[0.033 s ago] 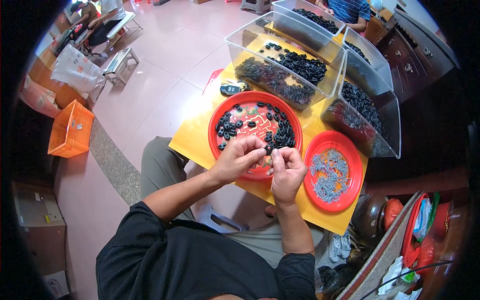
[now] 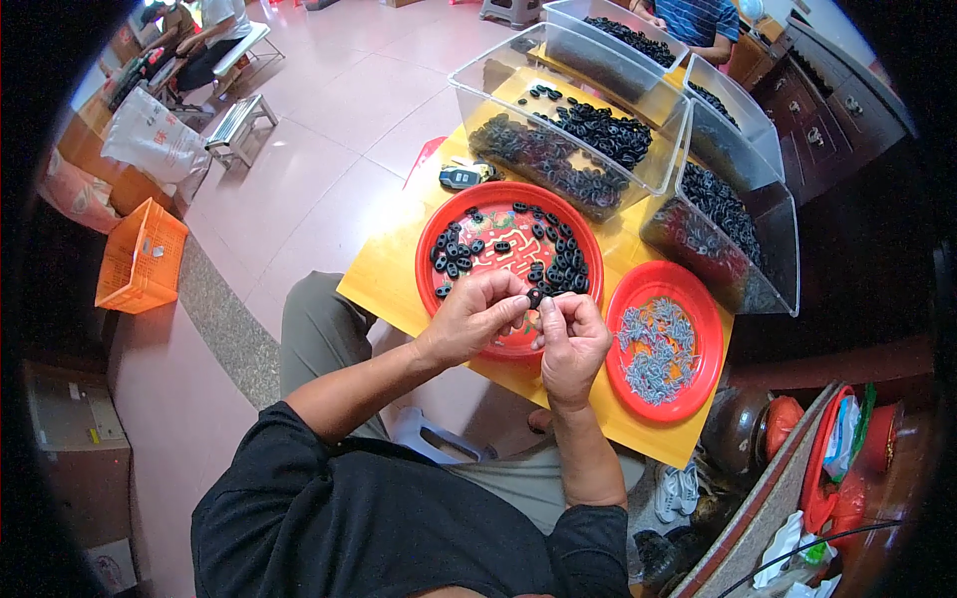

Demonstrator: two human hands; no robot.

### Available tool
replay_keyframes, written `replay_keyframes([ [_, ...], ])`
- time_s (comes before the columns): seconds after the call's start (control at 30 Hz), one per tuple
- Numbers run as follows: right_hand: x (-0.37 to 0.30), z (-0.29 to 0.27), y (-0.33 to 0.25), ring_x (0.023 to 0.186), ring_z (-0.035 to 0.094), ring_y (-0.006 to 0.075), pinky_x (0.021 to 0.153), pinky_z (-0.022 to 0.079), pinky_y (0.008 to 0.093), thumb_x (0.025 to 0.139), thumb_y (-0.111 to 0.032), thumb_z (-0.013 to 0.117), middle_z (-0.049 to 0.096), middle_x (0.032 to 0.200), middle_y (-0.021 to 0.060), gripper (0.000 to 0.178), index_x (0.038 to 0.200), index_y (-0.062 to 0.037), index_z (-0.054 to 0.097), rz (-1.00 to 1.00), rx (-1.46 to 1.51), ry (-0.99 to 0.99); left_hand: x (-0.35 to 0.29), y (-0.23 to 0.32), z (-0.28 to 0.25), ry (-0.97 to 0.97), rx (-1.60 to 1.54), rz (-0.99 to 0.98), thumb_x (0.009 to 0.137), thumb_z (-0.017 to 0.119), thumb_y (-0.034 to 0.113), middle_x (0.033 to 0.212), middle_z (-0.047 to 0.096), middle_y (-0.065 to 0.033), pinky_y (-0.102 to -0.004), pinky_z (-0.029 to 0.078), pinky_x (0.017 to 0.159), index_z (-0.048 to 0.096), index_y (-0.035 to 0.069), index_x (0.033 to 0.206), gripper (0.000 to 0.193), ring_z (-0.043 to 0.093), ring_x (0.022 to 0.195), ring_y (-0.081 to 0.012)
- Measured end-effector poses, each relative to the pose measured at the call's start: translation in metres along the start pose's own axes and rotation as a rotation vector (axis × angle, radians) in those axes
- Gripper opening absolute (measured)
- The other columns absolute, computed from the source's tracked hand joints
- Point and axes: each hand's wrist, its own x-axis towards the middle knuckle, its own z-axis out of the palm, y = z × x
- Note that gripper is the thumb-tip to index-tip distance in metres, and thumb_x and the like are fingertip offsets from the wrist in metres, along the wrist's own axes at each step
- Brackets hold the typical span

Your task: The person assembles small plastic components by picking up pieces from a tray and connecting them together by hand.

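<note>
Over the near rim of a round red tray [image 2: 435,214], both my hands meet at one small black plastic piece [image 2: 535,297]. My left hand [image 2: 474,319] pinches it between thumb and fingertips. Against its right side, my right hand [image 2: 575,349] is closed in a pinch; whatever lies between those fingertips is too small or hidden to make out. Loose black oval pieces with two holes [image 2: 566,261] lie in the tray, mostly along its right and left sides. To the right, a smaller red tray [image 2: 692,401] holds many small silvery screw-like parts [image 2: 655,349].
Clear plastic bins [image 2: 666,189] full of black pieces crowd the yellow table [image 2: 389,284]. A car key [image 2: 459,177] lies by the big tray. Another person [image 2: 698,25] sits across the table. An orange crate [image 2: 145,257] and a metal stool [image 2: 239,130] stand at left.
</note>
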Motion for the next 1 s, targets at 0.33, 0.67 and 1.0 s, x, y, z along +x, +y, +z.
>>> replay_keyframes([
  [0.33,-0.002,0.004,0.007,0.052,0.046,0.0025,0.046,0.038,0.0176,0.088,-0.004,0.060,0.053,0.067,-0.0014,0.013,0.077,-0.0034,0.053,-0.073,0.019,0.003,0.002,0.002,-0.005,-0.064,0.116,0.037,0.091,0.054,0.011,0.069,0.052,0.0028,-0.0201,0.040,0.054,0.056,0.002,0.084,0.012,0.047,0.062,-0.0035],
  [0.67,0.016,-0.018,-0.014,0.059,0.056,0.0081,0.050,0.049,0.0198,0.085,-0.003,0.062,0.060,0.076,0.0041,0.023,0.107,0.0024,0.056,0.242,0.274,-0.390,0.007,0.018,-0.022,-0.311,0.005,-0.117,0.091,0.057,0.020,0.067,0.048,0.0061,-0.0189,0.034,0.051,0.056,0.005,0.082,0.018,0.042,0.058,-0.0020],
  [1.0,0.012,-0.028,-0.002,0.060,0.058,0.0071,0.052,0.048,0.0190,0.083,-0.003,0.064,0.063,0.078,0.0039,0.022,0.104,0.0009,0.060,0.139,0.262,-0.541,0.007,0.012,-0.027,-0.421,-0.117,-0.191,0.088,0.061,0.022,0.064,0.048,0.0065,-0.0186,0.030,0.048,0.057,0.005,0.081,0.019,0.041,0.054,-0.0023],
])
